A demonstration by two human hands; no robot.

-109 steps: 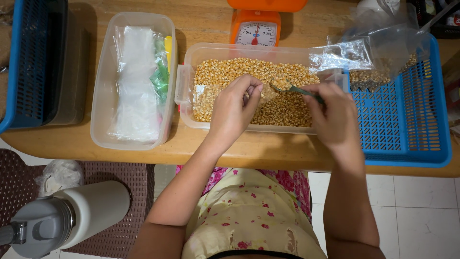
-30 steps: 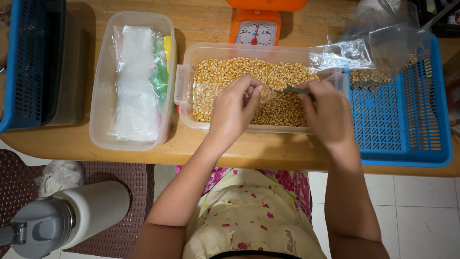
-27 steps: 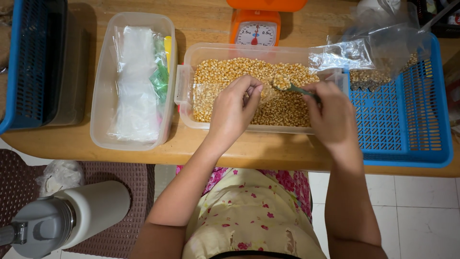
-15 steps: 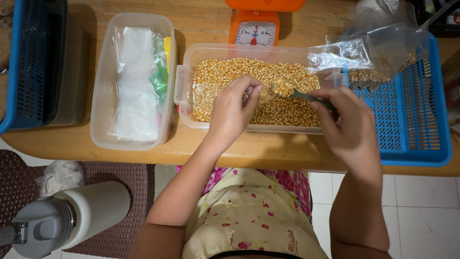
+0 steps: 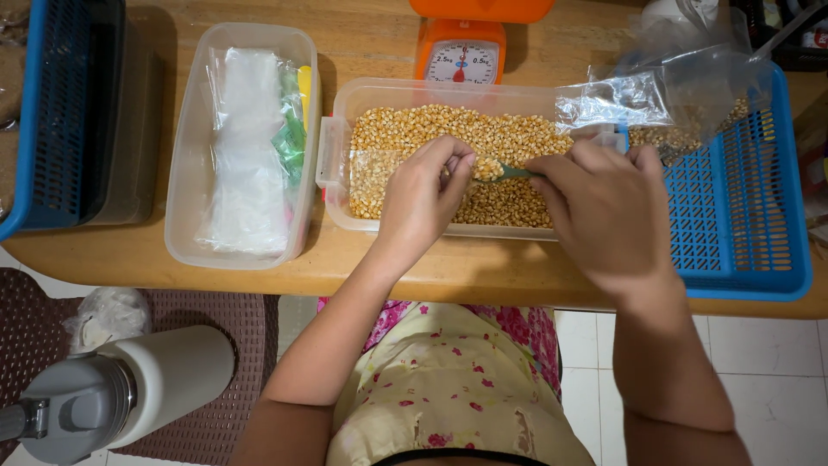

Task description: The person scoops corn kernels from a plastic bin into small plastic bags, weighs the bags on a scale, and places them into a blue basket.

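Note:
A clear plastic tub (image 5: 338, 129) full of yellow corn kernels (image 5: 509, 138) stands on the wooden table. My left hand (image 5: 424, 197) hovers over the kernels, its fingers pinched on the mouth of a small clear bag (image 5: 378, 168) that lies across them. My right hand (image 5: 605, 216) grips a green spoon (image 5: 511, 173) loaded with kernels. The spoon's tip sits right at my left fingertips.
A second clear tub (image 5: 185, 173) to the left holds stacked plastic bags. An orange dial scale (image 5: 461, 53) stands behind the corn tub. A blue basket (image 5: 750, 233) on the right holds clear bags of kernels (image 5: 681, 95); another blue basket (image 5: 60, 112) sits far left. A white appliance (image 5: 129, 388) stands on the floor.
My right hand has carried the loaded spoon leftward from over the tub's right side to my left fingertips. My left hand has stayed in place.

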